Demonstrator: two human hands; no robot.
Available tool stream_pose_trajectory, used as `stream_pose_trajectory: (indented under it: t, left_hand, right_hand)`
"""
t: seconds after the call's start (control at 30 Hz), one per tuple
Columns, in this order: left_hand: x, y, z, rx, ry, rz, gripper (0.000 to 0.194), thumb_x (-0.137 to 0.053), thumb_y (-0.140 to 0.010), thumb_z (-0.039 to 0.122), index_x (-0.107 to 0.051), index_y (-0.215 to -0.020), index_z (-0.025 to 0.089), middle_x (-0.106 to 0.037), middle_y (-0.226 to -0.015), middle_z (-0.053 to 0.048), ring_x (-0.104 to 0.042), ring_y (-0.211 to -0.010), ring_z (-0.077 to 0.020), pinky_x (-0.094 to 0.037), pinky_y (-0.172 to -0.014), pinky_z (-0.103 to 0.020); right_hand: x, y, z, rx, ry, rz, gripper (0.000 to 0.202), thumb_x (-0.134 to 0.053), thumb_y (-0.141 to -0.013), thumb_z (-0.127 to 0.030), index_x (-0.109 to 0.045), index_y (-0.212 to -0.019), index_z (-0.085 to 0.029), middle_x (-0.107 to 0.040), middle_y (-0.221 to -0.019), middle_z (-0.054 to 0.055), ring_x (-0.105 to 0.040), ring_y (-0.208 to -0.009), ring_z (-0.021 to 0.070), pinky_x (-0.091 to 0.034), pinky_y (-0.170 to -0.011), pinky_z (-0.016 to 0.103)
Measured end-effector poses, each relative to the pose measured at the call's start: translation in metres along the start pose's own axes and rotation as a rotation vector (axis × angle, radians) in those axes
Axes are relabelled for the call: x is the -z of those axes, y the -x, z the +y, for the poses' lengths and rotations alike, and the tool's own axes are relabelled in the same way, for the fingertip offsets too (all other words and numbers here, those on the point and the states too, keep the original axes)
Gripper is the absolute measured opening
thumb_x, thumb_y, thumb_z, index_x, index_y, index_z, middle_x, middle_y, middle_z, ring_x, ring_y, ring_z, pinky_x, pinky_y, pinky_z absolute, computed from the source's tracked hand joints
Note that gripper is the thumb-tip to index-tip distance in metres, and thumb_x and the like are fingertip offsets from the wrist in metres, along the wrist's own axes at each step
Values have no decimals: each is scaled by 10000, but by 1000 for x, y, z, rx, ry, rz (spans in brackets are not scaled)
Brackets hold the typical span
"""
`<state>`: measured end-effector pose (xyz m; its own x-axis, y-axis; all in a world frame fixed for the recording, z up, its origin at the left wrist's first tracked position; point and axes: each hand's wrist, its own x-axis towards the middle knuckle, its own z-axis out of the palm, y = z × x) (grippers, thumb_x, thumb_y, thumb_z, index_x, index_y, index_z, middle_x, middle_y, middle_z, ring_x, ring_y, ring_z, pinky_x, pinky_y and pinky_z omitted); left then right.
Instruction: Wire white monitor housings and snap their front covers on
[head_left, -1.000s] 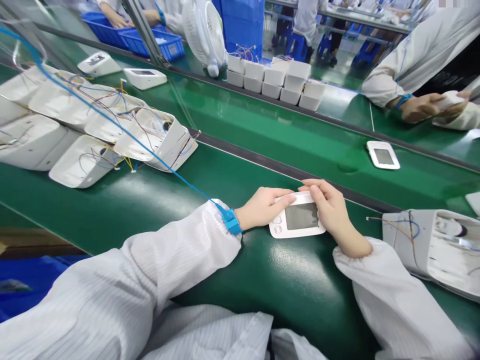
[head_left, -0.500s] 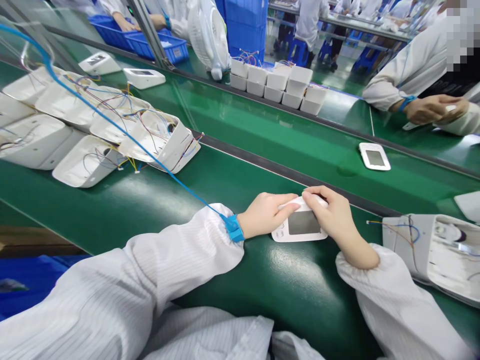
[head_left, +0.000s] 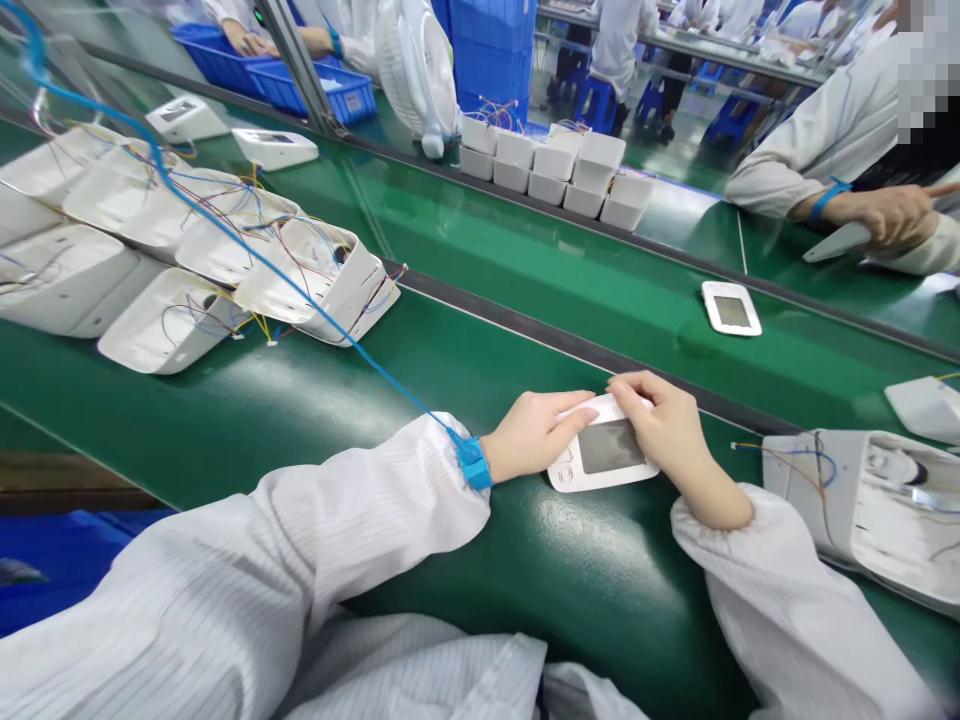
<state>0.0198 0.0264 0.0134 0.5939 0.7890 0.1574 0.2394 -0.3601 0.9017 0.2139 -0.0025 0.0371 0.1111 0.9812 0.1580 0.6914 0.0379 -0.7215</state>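
Note:
Low over the green work surface [head_left: 480, 400], a white electronic device with a grey screen [head_left: 611, 447] is between my two hands. My left hand [head_left: 529, 432] grips its left end, thumb on the front face beside the screen, above small buttons. My right hand [head_left: 664, 420] closes round the upper right corner, its thumb overlapping the screen's edge. The fingers behind the device are hidden. A blue wrist strap [head_left: 472, 463] with a coiled blue cord [head_left: 330, 325] is on my left wrist. Right of my right hand sits an open white housing [head_left: 814, 490] with wires.
Several open white housings with loose wires [head_left: 300, 270] crowd the left. Another screened device [head_left: 731, 308] lies on the green belt [head_left: 555, 265] beyond a dark rail. Across it, a co-worker's hand [head_left: 892, 215] holds a white part. A white fan [head_left: 420, 75] stands at the back.
The held device has shifted slightly down and tilted a little, still in both hands. Pieces on the belt have moved left. The co-worker's hand has shifted, showing more of the white part.

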Motion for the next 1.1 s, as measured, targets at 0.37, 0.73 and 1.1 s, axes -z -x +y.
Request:
stream_pose_trajectory:
  t: [0.37,0.73,1.1]
  left_hand:
    - [-3,-5,-8,117,238,141,414,-484,-943,472,-679,-1155,174,-736,-1008,-39,-665,-826,-164,-501,-681,-241]
    - [-1,-9,-12,91,253,173,411,-553,-913,466,-658,-1197,189,-717,-1152,-62,-670,-999,-208,-521,-849,-301]
    - [2,-21,-21,76,496,363,544,-541,-888,599,-567,-1248,191,-689,-1158,-93,-654,-998,-219,-516,-883,-354]
  right_hand:
    - [-4,-5,12,-14,141,-51,525,-543,-851,-628,-704,-1125,-210,-761,-980,109,-704,-874,311,-525,-782,432]
    - [-6,-7,21,28,-61,2,553,-520,-873,-630,-673,-1194,-206,-718,-1176,102,-663,-1072,294,-500,-930,425]
    - [-26,-5,30,-46,-393,-110,520,-715,-758,-587,-676,-1059,-165,-754,-1001,96,-701,-866,261,-556,-789,413]
